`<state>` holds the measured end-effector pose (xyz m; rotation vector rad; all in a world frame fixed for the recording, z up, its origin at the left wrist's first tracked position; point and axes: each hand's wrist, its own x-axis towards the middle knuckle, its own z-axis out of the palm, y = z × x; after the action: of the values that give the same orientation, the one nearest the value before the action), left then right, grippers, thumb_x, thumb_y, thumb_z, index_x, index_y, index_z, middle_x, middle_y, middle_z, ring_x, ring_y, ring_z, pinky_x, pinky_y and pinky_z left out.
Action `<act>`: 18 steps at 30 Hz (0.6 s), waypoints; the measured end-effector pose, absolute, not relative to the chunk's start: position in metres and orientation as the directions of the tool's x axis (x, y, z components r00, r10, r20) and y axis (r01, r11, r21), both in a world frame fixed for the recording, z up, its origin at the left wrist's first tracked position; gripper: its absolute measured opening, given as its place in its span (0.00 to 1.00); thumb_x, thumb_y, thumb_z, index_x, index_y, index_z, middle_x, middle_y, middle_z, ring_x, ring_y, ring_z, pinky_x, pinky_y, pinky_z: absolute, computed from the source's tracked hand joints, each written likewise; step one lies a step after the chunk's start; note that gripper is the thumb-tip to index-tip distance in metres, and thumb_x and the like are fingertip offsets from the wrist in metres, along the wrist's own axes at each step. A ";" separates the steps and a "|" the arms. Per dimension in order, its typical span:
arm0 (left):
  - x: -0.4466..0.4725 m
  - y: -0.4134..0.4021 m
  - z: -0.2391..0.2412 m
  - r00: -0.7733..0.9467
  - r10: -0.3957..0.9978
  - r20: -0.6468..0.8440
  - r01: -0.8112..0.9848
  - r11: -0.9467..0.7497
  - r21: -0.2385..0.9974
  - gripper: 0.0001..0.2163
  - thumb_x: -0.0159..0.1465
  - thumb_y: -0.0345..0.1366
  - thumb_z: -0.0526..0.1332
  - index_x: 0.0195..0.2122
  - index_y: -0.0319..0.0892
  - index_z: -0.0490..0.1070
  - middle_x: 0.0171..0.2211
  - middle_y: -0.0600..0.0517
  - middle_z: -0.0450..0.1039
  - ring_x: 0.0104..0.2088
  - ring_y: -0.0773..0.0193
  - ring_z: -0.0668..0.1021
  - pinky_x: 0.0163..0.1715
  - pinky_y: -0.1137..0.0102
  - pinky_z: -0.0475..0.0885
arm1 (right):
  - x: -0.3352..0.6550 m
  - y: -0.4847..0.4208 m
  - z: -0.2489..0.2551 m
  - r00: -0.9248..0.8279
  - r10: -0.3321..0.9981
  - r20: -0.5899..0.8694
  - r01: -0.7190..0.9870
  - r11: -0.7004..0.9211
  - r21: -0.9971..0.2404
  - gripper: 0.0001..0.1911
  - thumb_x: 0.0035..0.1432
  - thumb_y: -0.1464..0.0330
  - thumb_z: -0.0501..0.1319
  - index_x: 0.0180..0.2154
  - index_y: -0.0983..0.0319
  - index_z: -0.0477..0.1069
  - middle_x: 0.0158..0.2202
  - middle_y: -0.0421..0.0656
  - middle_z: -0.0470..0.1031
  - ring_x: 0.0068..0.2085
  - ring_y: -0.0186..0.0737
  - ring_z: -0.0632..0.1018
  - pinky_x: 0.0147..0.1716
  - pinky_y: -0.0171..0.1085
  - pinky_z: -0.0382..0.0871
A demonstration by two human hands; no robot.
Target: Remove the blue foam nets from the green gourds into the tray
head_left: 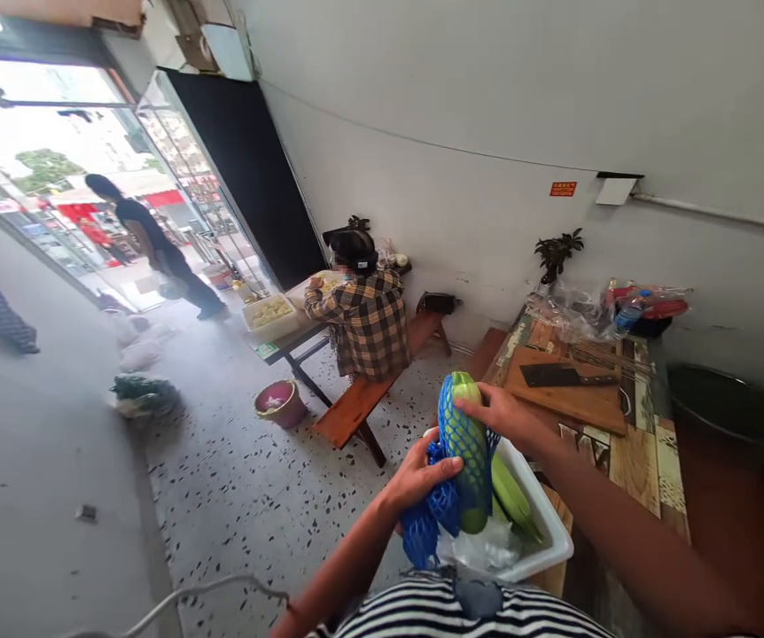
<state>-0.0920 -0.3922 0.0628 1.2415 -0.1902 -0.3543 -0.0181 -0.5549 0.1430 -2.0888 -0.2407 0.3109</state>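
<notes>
A pale green zucchini (pixel 475 509) stands nearly upright in front of me, partly covered by a blue mesh net (pixel 422 533). My left hand (pixel 418 476) is closed around the lower left side, gripping the bunched net against the zucchini. On its upper right, my right hand (pixel 502 415) wraps the zucchini near its top, the thumb lying across it. Just below is a white plastic bin (pixel 555 549). Another long green vegetable (pixel 513 496) and a see-through plastic bag (pixel 488 545) lie inside the bin.
To the right, a cleaver (pixel 551 376) rests on a wooden cutting board (pixel 528 403) on a patterned table (pixel 644 470). A person in a plaid shirt (pixel 372 323) sits on a wooden bench (pixel 348 412). A pink bucket (pixel 282 412) stands on the floor. Another person (pixel 149 235) is near the doorway.
</notes>
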 end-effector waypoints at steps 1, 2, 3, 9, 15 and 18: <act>-0.092 -0.392 0.061 0.936 -0.349 -0.044 0.133 0.235 0.963 0.27 0.55 0.48 0.67 0.52 0.39 0.70 0.45 0.45 0.75 0.45 0.53 0.77 0.46 0.64 0.71 | -0.018 -0.556 0.135 0.961 0.253 -0.112 0.030 -0.497 -0.867 0.23 0.49 0.51 0.61 0.35 0.65 0.75 0.33 0.44 0.78 0.35 0.43 0.75 0.33 0.37 0.69; -0.092 -0.393 0.059 0.944 -0.328 -0.037 0.109 0.202 0.973 0.26 0.56 0.49 0.66 0.52 0.39 0.71 0.46 0.45 0.75 0.46 0.54 0.76 0.47 0.65 0.71 | -0.019 -0.557 0.129 0.973 0.213 -0.091 0.024 -0.484 -0.875 0.23 0.49 0.51 0.60 0.34 0.65 0.75 0.32 0.44 0.77 0.34 0.42 0.74 0.32 0.36 0.68; -0.092 -0.394 0.057 0.951 -0.307 -0.035 0.094 0.182 0.979 0.26 0.57 0.49 0.65 0.52 0.39 0.70 0.46 0.46 0.75 0.46 0.54 0.76 0.47 0.65 0.71 | -0.020 -0.558 0.124 0.981 0.179 -0.069 0.024 -0.473 -0.881 0.23 0.49 0.51 0.59 0.33 0.65 0.75 0.31 0.44 0.77 0.33 0.41 0.74 0.31 0.36 0.67; -0.095 -0.398 0.050 0.974 -0.188 -0.126 0.154 0.142 0.978 0.27 0.57 0.53 0.63 0.51 0.40 0.71 0.38 0.48 0.76 0.39 0.59 0.77 0.40 0.68 0.73 | -0.025 -0.558 0.121 0.998 0.049 -0.030 0.000 -0.522 -0.853 0.27 0.47 0.46 0.59 0.30 0.64 0.74 0.27 0.44 0.75 0.30 0.40 0.73 0.28 0.36 0.64; -0.095 -0.393 0.056 0.944 -0.275 -0.182 0.240 0.195 0.951 0.25 0.58 0.52 0.63 0.50 0.40 0.70 0.36 0.50 0.75 0.33 0.64 0.76 0.37 0.69 0.73 | -0.027 -0.559 0.123 0.999 0.037 -0.039 -0.016 -0.485 -0.874 0.26 0.46 0.47 0.61 0.30 0.65 0.75 0.27 0.42 0.75 0.29 0.38 0.72 0.27 0.34 0.63; -0.094 -0.391 0.060 0.936 -0.302 -0.180 0.256 0.235 0.938 0.24 0.57 0.52 0.63 0.47 0.39 0.71 0.34 0.50 0.74 0.31 0.65 0.75 0.36 0.69 0.72 | -0.024 -0.564 0.118 0.998 0.041 -0.040 -0.020 -0.404 -0.914 0.25 0.47 0.49 0.62 0.30 0.65 0.76 0.26 0.40 0.73 0.28 0.36 0.70 0.25 0.32 0.62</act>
<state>-0.0941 -0.3911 0.0600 1.2781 -0.0415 -0.3827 -0.0243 -0.5636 0.1178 -1.9860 -0.0145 0.0664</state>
